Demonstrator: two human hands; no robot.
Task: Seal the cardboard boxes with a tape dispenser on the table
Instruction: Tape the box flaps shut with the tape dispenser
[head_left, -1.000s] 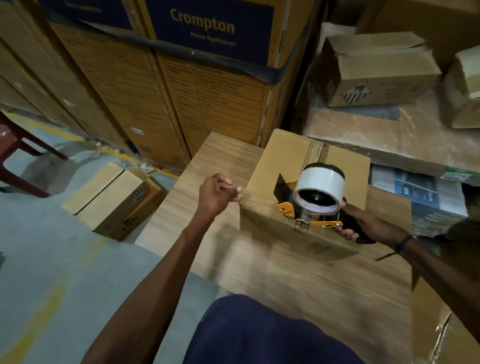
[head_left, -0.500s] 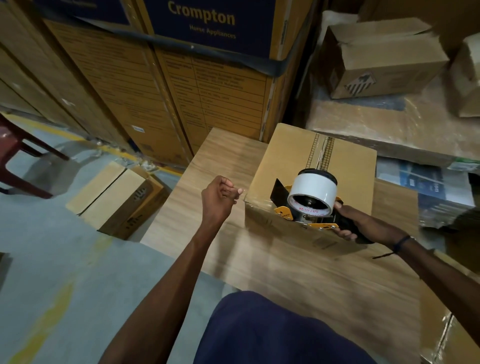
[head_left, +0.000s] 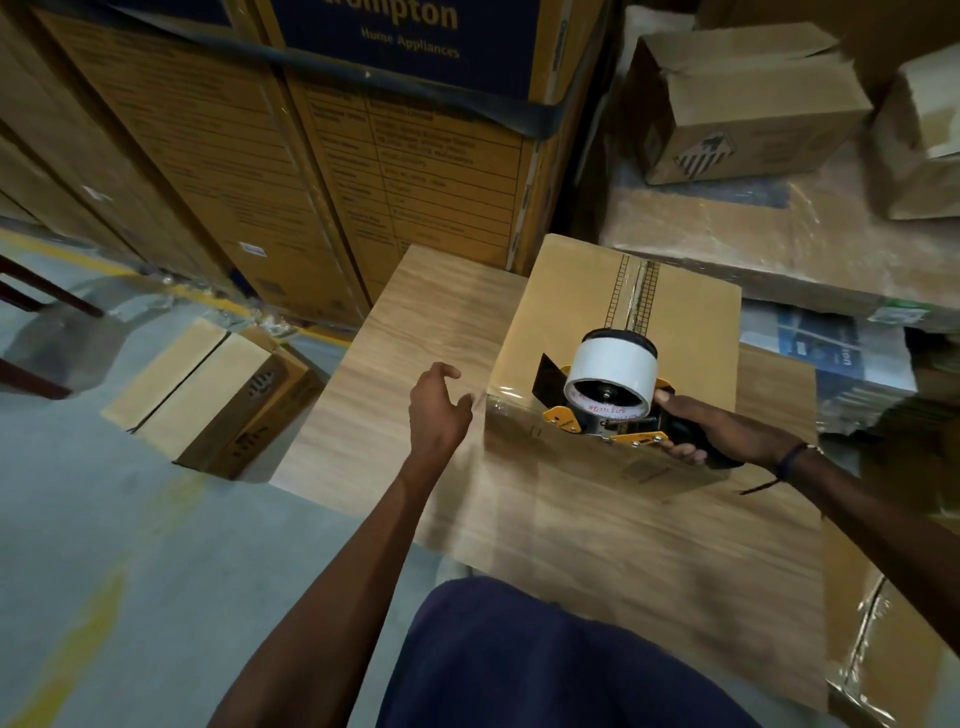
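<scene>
The person is finishing a run of tape along the top seam of the cardboard box (head_left: 618, 332), which is sitting on the wooden worktop (head_left: 415, 332) at its far right part, close to the stacked cartons (head_left: 363, 171) behind. The right hand (head_left: 711, 434) is gripping the handle of the tape dispenser (head_left: 608, 395), fingers curled round it, and the dispenser is resting at the near top edge of the box with its white roll facing the camera; clear tape is already shining along the seam beyond it and over the near corner. The left hand (head_left: 439, 410) is hovering just beside the box's near left corner, fingers loosely spread and holding nothing; whether a fingertip is touching the cardboard cannot be told through the blur. Judging from this, the next move is calling for the dispenser to be tipped so its blade cuts the strip, while the left hand steadies the box or smooths the tape end down the front face. Compared with half a second ago, the left hand is opening out from a pinched fist and dropping lower, and the dispenser is sitting a little nearer the front edge.
</scene>
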